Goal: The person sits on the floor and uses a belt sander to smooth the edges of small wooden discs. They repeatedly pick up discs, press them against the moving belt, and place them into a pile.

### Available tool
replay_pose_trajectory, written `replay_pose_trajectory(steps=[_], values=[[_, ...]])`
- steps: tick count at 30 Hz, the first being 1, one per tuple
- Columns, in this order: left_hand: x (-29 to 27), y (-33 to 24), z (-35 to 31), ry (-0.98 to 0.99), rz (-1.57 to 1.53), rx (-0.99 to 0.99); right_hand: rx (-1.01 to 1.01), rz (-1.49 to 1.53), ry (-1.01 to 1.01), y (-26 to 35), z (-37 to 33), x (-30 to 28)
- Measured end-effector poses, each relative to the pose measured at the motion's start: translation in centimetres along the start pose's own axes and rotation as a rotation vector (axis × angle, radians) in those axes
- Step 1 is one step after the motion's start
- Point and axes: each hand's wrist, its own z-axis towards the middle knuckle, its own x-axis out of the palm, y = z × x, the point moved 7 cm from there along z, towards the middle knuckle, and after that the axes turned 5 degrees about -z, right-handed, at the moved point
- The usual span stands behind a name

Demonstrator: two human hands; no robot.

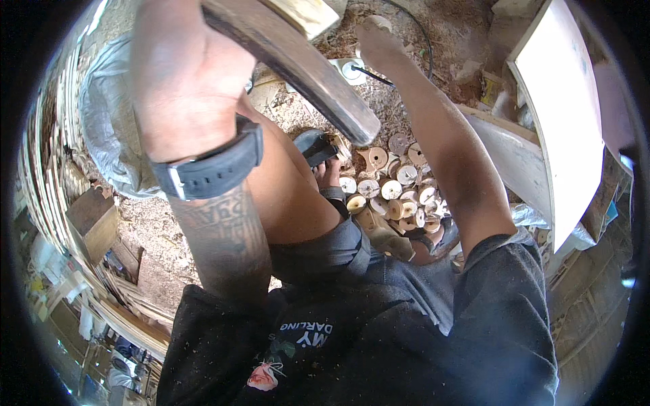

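My left hand (193,74), with a dark watch (210,162) on its wrist, is raised close at the upper left. A thick, worn brown wooden handle (298,71) slants down to the right from it; my grip appears closed on it, though the fingers run out of view at the top. Farther off, my right hand (382,51) reaches forward above the shavings. Its fingers are closed on a small pale round wooden piece (376,24). A white fitting (351,71) with a black cord lies beside that hand. The handle's blunt end hangs between my arms.
Several round wooden discs (391,189) with centre holes are heaped between my legs. A grey plastic sack (112,115) stands at the left, near stacked thin wood strips (51,162). A large pale board (558,101) rises at the right. Wood shavings (460,40) cover the ground.
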Motion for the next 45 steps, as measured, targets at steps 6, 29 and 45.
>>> replay_pose_trajectory(steps=[6, 29, 45], values=[[-0.5, -1.6, 0.1, 0.288, -0.088, 0.007, 0.101, 0.659, 0.001, -1.8, -10.4, -4.9], [-1.0, -8.7, -5.9, 0.228, -0.401, -0.266, 0.102, 0.953, -0.394, 2.9, -10.7, 1.6], [-3.5, -13.0, -8.5, 0.154, -0.465, -0.101, -0.059, 0.457, -0.053, 8.4, -9.1, 5.3]])
